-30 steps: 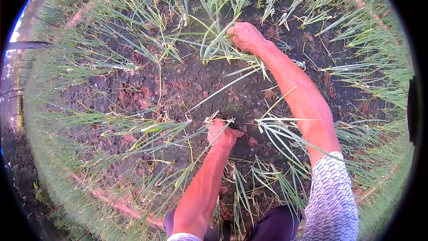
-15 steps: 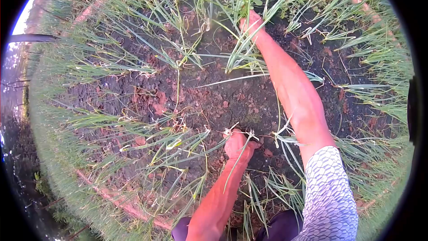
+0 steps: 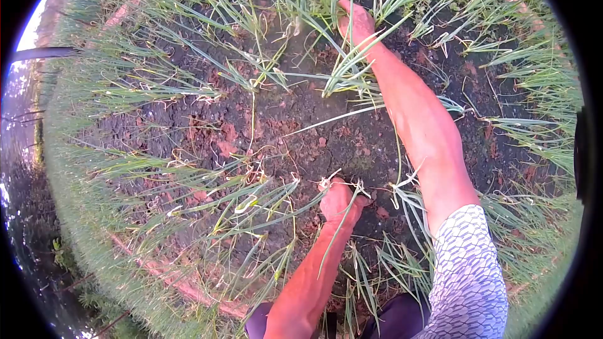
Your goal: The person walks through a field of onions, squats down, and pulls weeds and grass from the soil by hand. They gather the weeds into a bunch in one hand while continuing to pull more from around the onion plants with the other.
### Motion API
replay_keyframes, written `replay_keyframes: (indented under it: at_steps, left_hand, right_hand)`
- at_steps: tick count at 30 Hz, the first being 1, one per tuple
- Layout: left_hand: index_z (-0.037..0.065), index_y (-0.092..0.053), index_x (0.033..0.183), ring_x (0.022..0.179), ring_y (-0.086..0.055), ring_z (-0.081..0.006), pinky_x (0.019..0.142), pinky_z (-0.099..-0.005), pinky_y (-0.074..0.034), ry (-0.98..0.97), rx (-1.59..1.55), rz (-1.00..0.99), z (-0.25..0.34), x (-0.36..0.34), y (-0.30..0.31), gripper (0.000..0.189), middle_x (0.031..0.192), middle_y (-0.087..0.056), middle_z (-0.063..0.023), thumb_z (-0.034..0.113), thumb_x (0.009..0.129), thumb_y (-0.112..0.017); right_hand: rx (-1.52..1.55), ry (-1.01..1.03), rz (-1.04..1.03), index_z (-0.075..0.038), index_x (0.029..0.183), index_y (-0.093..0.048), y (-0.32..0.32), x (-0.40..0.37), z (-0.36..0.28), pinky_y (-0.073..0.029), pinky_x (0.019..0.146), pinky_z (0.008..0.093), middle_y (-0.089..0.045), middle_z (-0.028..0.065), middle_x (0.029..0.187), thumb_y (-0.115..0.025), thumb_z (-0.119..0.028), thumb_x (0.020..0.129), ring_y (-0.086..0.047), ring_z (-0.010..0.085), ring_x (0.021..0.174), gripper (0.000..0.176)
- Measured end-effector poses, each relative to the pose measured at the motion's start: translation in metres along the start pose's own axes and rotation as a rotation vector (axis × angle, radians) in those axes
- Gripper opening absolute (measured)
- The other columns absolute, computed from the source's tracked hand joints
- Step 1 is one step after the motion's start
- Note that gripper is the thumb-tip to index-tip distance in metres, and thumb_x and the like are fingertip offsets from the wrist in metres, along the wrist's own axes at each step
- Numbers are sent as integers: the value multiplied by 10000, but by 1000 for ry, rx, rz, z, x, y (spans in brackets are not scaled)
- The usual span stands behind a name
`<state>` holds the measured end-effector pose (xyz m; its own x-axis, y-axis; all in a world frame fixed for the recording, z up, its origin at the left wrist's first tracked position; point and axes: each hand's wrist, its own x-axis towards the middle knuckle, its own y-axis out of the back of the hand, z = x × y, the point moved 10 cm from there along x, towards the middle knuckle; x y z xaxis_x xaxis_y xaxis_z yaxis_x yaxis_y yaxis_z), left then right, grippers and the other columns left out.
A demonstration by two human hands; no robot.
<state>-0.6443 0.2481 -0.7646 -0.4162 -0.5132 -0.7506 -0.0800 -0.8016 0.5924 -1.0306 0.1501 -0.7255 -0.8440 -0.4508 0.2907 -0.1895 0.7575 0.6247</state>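
My right hand (image 3: 358, 22) reaches far forward among the spring onion plants. Its fingers are closed around a broad-leaved green weed (image 3: 325, 3), whose leaves show left of the hand; the fingertips are partly hidden. Just below it, long onion leaves (image 3: 342, 75) lean across my wrist. My left hand (image 3: 341, 202) rests low on the dark soil (image 3: 339, 132), curled into a fist with the knuckles up. Dry whitish stem ends (image 3: 359, 189) lie against it, and a thin green leaf crosses the wrist. What the left fingers hold, if anything, is hidden.
Onion clumps (image 3: 251, 204) spread on the left, with more rows (image 3: 527, 132) on the right. A reddish strip (image 3: 182, 285) runs along the lower left edge of the bed. My knees (image 3: 399, 317) are at the bottom. Water (image 3: 22, 213) glints at far left.
My right hand has shifted slightly up and turned, and the weed's leaves have swung left. My left hand stays nearly in place. The whole view has shifted slightly.
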Motion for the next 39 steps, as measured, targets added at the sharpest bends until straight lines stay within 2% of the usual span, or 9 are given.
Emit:
replay_keyframes:
  at_steps: [8,12,13,15,21,24,30,31,39]
  left_hand:
    - [1,-535,1052,944,-635,-363,824,-421,-508,17,93,52,6,-3,8,710,995,-650,-192,320,530,-895]
    - [-8,-543,1050,952,-633,-367,826,-422,-509,-24,81,90,4,-1,6,712,999,-650,-201,309,521,-900]
    - [-10,-542,1054,962,-630,-371,825,-423,-510,-17,60,49,5,-3,6,727,1008,-646,-207,314,513,-904]
    - [-13,-541,1058,965,-628,-380,832,-426,-509,-34,75,110,4,-2,8,743,1017,-639,-216,321,504,-908]
    - [0,-521,1139,965,-636,-379,841,-410,-517,-12,127,78,18,-11,14,833,1054,-643,-199,347,493,-917]
    - [-23,-528,1125,979,-627,-384,833,-426,-522,-146,151,147,19,-7,11,818,1055,-631,-224,351,505,-909]
    - [4,-619,1089,964,-647,-350,823,-415,-529,-86,167,87,21,-19,11,745,1072,-650,-182,347,494,-910]
    - [-7,-614,1100,972,-646,-350,824,-416,-530,-91,183,146,22,-24,14,763,1075,-647,-192,343,492,-913]
    - [-33,-692,952,858,-677,-315,791,-375,-522,-214,170,218,8,-17,8,721,947,-688,-183,459,464,-893]
  right_hand:
    - [-66,-175,35,-115,1055,-675,21,-15,6,-542,709,361,-686,131,841,-664,-179,759,-669,267,762,303]
    - [418,-155,193,-81,1073,-667,31,6,23,-544,589,298,-673,73,773,-692,-90,759,-658,161,713,315]
    - [161,-91,129,-23,1098,-633,70,3,-26,-558,676,311,-680,124,906,-598,-98,861,-673,206,771,251]
    - [331,49,189,-75,1133,-630,97,22,-37,-547,644,313,-679,107,842,-612,-76,845,-671,195,768,289]
    - [869,-223,261,-27,985,-657,225,3,-65,-515,540,280,-672,73,795,-612,-84,846,-652,160,641,158]
    - [992,15,339,-28,970,-662,300,-12,-65,-529,578,299,-677,83,795,-611,-133,870,-660,177,648,153]
    - [1016,-226,352,-5,1083,-610,395,-141,-58,-555,625,332,-682,99,824,-587,-158,901,-670,200,672,239]
    - [1021,-181,218,3,1155,-573,406,-166,-62,-567,721,333,-665,142,992,-565,-87,906,-668,218,829,265]
    - [762,-736,308,-15,1149,-554,509,-490,-91,-529,523,312,-645,104,952,-575,9,806,-640,199,714,345]
